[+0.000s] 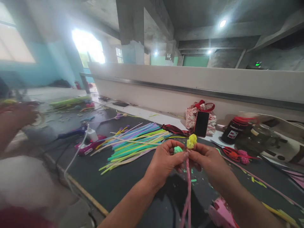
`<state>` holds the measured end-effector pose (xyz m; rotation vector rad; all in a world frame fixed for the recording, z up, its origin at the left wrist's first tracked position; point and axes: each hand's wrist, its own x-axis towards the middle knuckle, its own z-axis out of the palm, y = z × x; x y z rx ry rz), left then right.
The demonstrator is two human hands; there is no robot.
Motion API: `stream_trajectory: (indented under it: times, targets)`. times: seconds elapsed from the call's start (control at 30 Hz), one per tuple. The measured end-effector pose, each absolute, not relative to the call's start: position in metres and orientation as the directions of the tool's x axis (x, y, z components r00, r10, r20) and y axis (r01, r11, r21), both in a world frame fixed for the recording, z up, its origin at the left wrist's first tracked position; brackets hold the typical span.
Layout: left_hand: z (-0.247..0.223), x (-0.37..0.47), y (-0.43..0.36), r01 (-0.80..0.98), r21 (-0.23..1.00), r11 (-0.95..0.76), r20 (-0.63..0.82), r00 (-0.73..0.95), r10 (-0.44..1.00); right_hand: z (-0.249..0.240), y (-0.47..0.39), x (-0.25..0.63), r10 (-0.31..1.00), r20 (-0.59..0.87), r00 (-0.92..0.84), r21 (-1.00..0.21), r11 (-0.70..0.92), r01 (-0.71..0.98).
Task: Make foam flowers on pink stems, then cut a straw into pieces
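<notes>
My left hand (163, 160) and my right hand (207, 158) meet over the dark table, fingertips pinched together. Between them they grip the top of a pink pipe cleaner (188, 177), whose two strands hang down toward me. A green pipe-cleaner bud (177, 149) pokes out by my left index finger. Just above my right thumb stands a yellow pipe-cleaner bud (191, 141). The exact join is hidden behind my fingertips. To the left of my hands lies a spread bundle of coloured pipe cleaners (135, 145).
Scissors (228, 151) with red handles lie to the right, near a dark bottle (234, 129) and a glass jar (261, 139). A phone (201, 124) leans on a patterned bag (190, 114). A magenta glue-gun-like device (86, 147) sits left. Another person's blurred arm (14, 123) is at far left.
</notes>
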<state>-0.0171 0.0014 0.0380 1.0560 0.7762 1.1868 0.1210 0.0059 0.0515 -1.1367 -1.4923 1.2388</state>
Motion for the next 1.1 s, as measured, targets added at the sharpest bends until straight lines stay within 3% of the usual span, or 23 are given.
stream_trajectory:
  times: [0.2, 0.6, 0.9, 1.1]
  targets:
    - [0.029, -0.018, 0.004, -0.414, 0.901, 0.129, 0.015, 0.327, 0.945, 0.051, 0.008, 0.124, 0.98, 0.086, -0.182, -0.996, 0.09, 0.012]
    - [0.023, -0.017, 0.0, -0.336, 0.942, 0.007, 0.088, 0.265, 0.96, 0.046, 0.006, 0.121, 0.98, 0.057, -0.192, -0.997, 0.046, -0.06]
    - [0.026, -0.018, 0.002, -0.378, 0.923, 0.072, 0.041, 0.283, 0.958, 0.047, 0.0, 0.124, 0.986, 0.032, -0.164, -0.996, 0.045, 0.08]
    - [0.028, -0.019, 0.002, -0.375, 0.927, 0.013, 0.082, 0.235, 0.968, 0.042, -0.006, 0.126, 0.976, -0.012, -0.216, -0.982, 0.03, 0.187]
